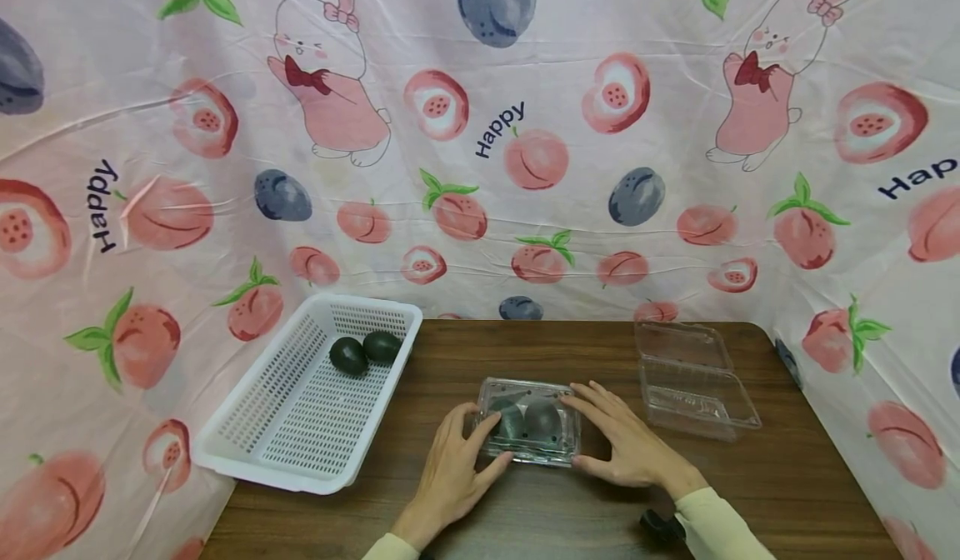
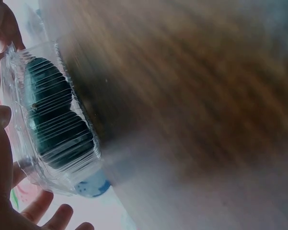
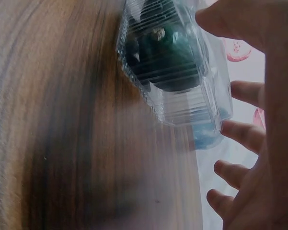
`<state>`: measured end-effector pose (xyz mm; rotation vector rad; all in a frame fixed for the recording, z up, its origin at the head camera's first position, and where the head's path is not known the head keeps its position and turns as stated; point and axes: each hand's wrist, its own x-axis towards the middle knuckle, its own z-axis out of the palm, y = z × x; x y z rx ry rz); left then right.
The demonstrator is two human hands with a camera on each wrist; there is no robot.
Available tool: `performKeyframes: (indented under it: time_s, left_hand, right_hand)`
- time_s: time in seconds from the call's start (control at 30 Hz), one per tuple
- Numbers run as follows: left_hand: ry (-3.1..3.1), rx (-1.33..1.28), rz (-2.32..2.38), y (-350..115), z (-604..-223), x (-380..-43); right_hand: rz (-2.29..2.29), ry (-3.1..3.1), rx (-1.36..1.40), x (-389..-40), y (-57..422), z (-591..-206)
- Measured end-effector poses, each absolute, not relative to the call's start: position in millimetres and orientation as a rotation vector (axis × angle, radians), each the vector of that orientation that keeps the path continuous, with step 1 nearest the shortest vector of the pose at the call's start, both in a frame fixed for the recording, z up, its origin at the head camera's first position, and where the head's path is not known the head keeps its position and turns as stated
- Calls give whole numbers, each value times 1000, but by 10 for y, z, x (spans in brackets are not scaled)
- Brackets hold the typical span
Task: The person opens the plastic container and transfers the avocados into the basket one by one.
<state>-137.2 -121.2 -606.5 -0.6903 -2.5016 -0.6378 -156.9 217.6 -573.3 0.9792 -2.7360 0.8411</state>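
Note:
On the table lies a clear plastic clamshell box (image 1: pixel 528 452), its lid down over two dark green avocados (image 1: pixel 542 420). My left hand (image 1: pixel 455 468) is at the box's left side, fingertips on the lid and left edge, thumb near the front corner. Across from it, my right hand (image 1: pixel 622 443) touches the right side, its fingers spread along the back right corner and its thumb at the front. In the left wrist view the avocados (image 2: pixel 57 115) show through the ribbed wall. Both thumbs and fingertips lie along the rim.
A white perforated basket (image 1: pixel 247 468) stands at the left with two more avocados (image 1: pixel 348 356) near its far end. At the right rests another clear clamshell box (image 1: pixel 697 393), its lid laid back. A patterned cloth (image 1: pixel 480 277) hangs behind the wooden table (image 1: pixel 480 343).

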Motion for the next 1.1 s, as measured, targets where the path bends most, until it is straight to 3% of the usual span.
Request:
performKeyframes:
  time_s: [0.47,1.1]
  left_hand:
    - [-2504,-740,-602,-1234,-6050,-1318]
    - [-2789,-983,-551,-1335,-5855,-1575]
  right_hand:
    - [654,-2657,872,-1452,2049,-5715]
    - [469,-2534,840,-1397,1798,-5861]
